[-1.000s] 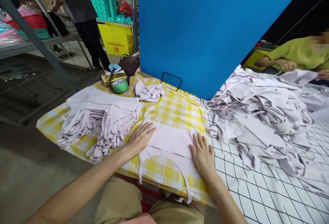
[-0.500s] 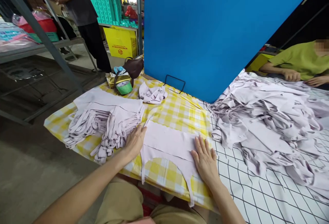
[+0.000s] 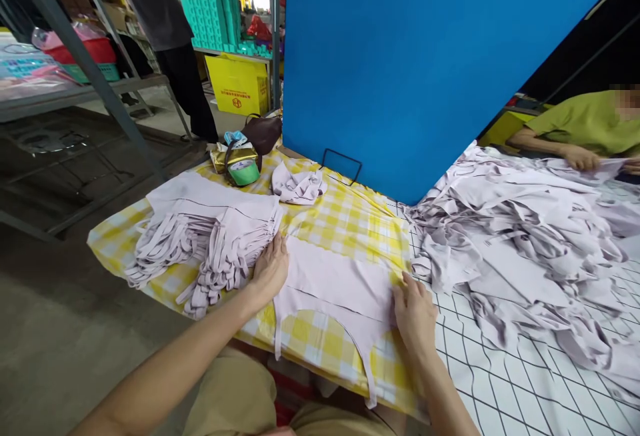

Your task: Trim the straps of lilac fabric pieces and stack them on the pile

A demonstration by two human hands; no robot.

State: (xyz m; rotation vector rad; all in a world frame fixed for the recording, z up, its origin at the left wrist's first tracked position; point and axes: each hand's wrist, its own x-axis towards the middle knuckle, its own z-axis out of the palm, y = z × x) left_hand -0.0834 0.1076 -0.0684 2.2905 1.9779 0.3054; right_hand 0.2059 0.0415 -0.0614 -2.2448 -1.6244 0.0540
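Note:
A pale lilac camisole [image 3: 335,276] lies flat on a yellow-checked cloth [image 3: 345,216], its straps toward me. My left hand [image 3: 273,268] rests on its left edge, fingers stretched out and close together. At the opposite edge is my right hand [image 3: 416,313], slightly blurred, fingers apart and a little bent, with nothing visible in its grip. Just left of my left hand lies a stack of similar camisoles [image 3: 215,206], straps hanging in loops toward the front. Behind the flat camisole sits a crumpled lilac piece [image 3: 297,184].
A large blue panel [image 3: 390,76] stands behind the table. Rightward, a heap of lilac garments [image 3: 530,236] covers a black-and-white grid cloth [image 3: 480,369]. Green tape [image 3: 244,173] and a dark bag [image 3: 263,133] lie at the back. A person [image 3: 575,123] handles fabric at far right; another [image 3: 160,29] stands at back left.
My right hand has lifted from lying flat on the camisole and shifted right to its edge. My left hand has slid slightly up its left edge. The seated person's hands now hold fabric.

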